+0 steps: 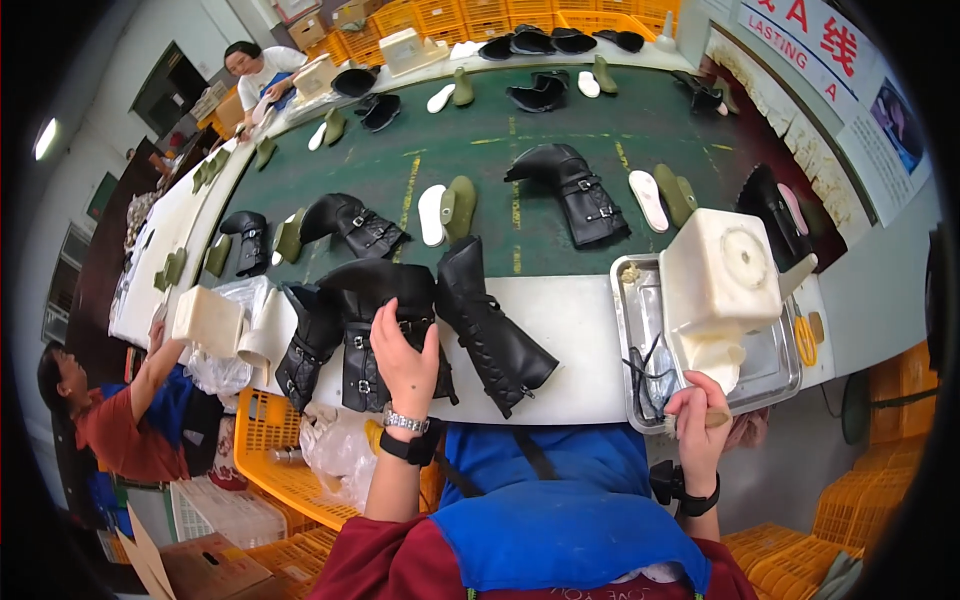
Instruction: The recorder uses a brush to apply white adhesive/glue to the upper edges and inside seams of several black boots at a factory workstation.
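Observation:
My left hand (405, 352) lies over a black buckled boot (375, 290) on the white table edge, fingers stretched and thumb apart; whether it presses on the boot I cannot tell. Another black boot (310, 345) lies to its left, and a laced black boot (485, 325) to its right. My right hand (700, 420) is closed around a small brush (717, 417) with a wooden handle, at the front edge of a metal tray (790, 385). In that tray stands an off-white plastic jug (722, 270) with a spout-like opening just beyond my right hand.
Beyond the white ledge (570, 330), a green conveyor surface (480, 140) carries black boots, green shoe lasts (459, 205) and white insoles (432, 215). Yellow scissors (805, 340) lie right of the tray. Another person (140, 420) works at left. An orange crate (265, 450) stands below the ledge.

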A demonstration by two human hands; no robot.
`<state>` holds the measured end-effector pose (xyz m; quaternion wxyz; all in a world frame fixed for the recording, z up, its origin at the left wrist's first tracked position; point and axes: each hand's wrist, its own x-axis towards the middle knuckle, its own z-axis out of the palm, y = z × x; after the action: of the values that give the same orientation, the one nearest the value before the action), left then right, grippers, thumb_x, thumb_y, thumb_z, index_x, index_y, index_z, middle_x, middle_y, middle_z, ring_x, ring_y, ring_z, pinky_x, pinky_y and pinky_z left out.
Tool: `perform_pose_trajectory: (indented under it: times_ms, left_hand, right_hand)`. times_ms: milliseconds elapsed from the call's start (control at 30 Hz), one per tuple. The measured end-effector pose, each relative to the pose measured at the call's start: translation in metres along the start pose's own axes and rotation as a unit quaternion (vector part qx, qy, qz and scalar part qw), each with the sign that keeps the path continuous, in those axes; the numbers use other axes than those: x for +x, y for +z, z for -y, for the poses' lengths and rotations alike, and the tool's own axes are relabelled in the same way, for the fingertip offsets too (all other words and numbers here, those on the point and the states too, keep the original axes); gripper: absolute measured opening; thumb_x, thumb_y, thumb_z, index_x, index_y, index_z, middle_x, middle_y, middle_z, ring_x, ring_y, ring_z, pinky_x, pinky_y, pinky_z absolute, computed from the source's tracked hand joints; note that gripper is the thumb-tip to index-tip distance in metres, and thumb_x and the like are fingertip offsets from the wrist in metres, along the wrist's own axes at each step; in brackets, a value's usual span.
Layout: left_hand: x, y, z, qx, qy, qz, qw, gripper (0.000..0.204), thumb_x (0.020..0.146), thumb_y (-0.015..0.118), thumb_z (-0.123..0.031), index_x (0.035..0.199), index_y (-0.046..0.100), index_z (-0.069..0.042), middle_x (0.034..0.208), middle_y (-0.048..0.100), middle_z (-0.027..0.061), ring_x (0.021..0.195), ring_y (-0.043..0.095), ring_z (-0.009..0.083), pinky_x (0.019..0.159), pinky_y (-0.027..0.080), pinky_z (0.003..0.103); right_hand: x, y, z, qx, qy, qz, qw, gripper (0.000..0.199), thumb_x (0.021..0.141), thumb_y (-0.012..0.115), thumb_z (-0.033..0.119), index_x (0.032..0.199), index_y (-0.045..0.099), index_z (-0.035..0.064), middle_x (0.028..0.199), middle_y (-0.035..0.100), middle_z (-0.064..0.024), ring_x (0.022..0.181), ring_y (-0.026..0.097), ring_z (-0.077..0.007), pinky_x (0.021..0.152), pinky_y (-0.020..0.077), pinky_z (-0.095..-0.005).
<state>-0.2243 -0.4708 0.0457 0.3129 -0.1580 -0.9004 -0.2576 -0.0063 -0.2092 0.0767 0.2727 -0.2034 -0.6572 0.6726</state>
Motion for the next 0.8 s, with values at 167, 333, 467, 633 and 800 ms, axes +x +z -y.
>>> perform_pose_trajectory:
  times_ms: [167, 333, 467, 633, 800]
  left_hand:
    - [-0.027, 0.016, -0.033, -0.164, -0.114, 0.121, 0.972, 0.065, 0.072, 0.069, -0.021, 0.122, 0.033, 0.001, 0.102, 0.05, 0.0167, 0.093, 0.051, 0.0271, 0.082, 0.041, 0.034]
    - [-0.044, 0.051, -0.029, -0.54, -0.428, 0.173, 0.704, 0.075, 0.073, 0.069, -0.018, 0.129, 0.023, 0.002, 0.117, 0.044, 0.0163, 0.105, 0.047, 0.0227, 0.09, 0.038, 0.031]
    - [-0.032, 0.066, -0.019, -0.605, -0.464, 0.241, 0.6, 0.049, 0.073, 0.065, -0.004, 0.115, 0.042, 0.001, 0.102, 0.056, 0.0092, 0.09, 0.055, 0.0183, 0.08, 0.044, 0.03]
    - [-0.032, 0.021, -0.058, -0.351, -0.106, 0.237, 0.9, 0.06, 0.065, 0.07, -0.009, 0.117, 0.042, -0.003, 0.099, 0.057, 0.0169, 0.089, 0.057, 0.0302, 0.079, 0.045, 0.034]
    - [-0.043, -0.016, -0.061, -0.326, 0.069, 0.272, 0.903, 0.052, 0.062, 0.068, -0.004, 0.109, 0.046, -0.002, 0.093, 0.057, 0.0154, 0.087, 0.054, 0.0326, 0.076, 0.043, 0.036]
  right_hand:
    - [0.003, 0.009, 0.0, -0.054, -0.014, 0.023, 0.998, 0.021, 0.09, 0.042, 0.01, 0.101, 0.054, -0.003, 0.065, 0.056, -0.004, 0.06, 0.05, -0.0077, 0.058, 0.0412, -0.0213]
    - [0.0, 0.021, 0.003, -0.077, -0.024, 0.047, 0.996, 0.02, 0.09, 0.043, 0.01, 0.101, 0.054, -0.0023, 0.065, 0.056, -0.0046, 0.06, 0.051, -0.0083, 0.058, 0.0413, -0.0207]
    - [-0.003, 0.028, 0.007, -0.096, -0.049, 0.068, 0.992, 0.021, 0.09, 0.043, 0.009, 0.104, 0.054, -0.0023, 0.066, 0.056, -0.0046, 0.06, 0.05, -0.0076, 0.058, 0.0405, -0.0203]
    - [0.01, 0.022, 0.011, -0.051, 0.025, 0.02, 0.998, 0.024, 0.087, 0.047, 0.006, 0.109, 0.053, -0.0018, 0.075, 0.056, -0.0026, 0.07, 0.05, -0.0068, 0.066, 0.0403, -0.0191]
    - [0.031, 0.024, 0.034, -0.108, -0.058, 0.069, 0.99, 0.03, 0.077, 0.064, 0.01, 0.105, 0.058, 0.0028, 0.078, 0.056, -0.0041, 0.077, 0.052, -0.0106, 0.073, 0.042, -0.0236]
